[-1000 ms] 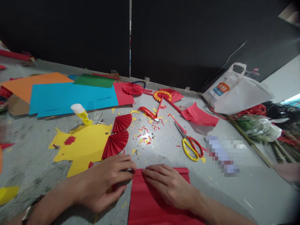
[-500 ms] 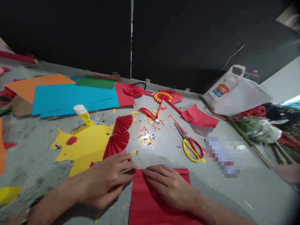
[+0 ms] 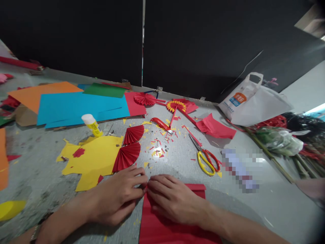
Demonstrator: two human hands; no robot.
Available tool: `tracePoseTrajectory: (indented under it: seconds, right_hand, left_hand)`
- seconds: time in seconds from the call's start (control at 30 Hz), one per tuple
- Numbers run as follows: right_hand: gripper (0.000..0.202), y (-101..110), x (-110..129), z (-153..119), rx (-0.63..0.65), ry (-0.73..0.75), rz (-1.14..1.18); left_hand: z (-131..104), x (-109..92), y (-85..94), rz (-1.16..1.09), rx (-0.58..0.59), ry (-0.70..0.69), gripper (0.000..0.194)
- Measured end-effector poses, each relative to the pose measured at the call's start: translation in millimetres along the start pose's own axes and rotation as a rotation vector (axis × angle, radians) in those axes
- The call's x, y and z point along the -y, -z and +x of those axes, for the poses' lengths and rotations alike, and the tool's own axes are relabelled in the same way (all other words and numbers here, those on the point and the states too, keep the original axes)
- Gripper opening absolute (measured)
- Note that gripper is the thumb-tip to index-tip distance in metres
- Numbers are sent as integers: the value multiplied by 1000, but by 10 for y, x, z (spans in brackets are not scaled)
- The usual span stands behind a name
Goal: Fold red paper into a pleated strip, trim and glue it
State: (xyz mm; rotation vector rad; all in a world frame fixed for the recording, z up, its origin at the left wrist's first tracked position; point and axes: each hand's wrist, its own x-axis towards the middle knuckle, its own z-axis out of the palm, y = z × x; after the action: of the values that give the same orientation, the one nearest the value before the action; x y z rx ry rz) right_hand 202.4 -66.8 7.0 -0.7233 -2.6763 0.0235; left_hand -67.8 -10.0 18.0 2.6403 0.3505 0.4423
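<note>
A sheet of red paper [image 3: 175, 234] lies in front of me with a narrow fold along its far edge. My left hand [image 3: 124, 195] is closed at the left end of that fold, its fingers curled and pinching the paper's corner. Over the fold, my right hand [image 3: 175, 200] presses with its fingers together and bent down on the paper, fingertips close to my left hand; its thumb is hidden. Two red pleated paper fans [image 3: 128, 156] sit just beyond my left hand. Scissors [image 3: 207, 159] with one yellow and one red handle lie open past my right hand.
Yellow paper [image 3: 95, 157] and a glue stick [image 3: 91, 125] are at left. Blue paper [image 3: 81, 108] lies behind. A red-handled cutter [image 3: 161, 124] rests among paper scraps. Finished rosettes [image 3: 176, 106] are near the black panel. A white bag [image 3: 251, 105] and wrapped stems stand at right.
My right hand has slid left along the fold, up to my left hand. The left hand has barely moved. The view has shifted slightly.
</note>
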Motion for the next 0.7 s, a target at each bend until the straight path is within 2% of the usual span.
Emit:
tracePoseTrajectory:
  seconds: [0.17, 0.4, 0.53, 0.7]
  right_hand:
    - [42, -11, 49, -152, 46, -4, -85]
    - [46, 183, 174, -463, 137, -196, -85]
    - [41, 228, 215, -661, 86, -294, -144]
    - [45, 250, 243, -907, 47, -332, -209]
  left_hand:
    - [-17, 11, -16, -5, 17, 33, 17]
    - [-33, -25, -13, -22, 2, 62, 22]
    - [-12, -20, 6, -47, -15, 53, 23]
    - [44, -29, 52, -68, -36, 34, 23]
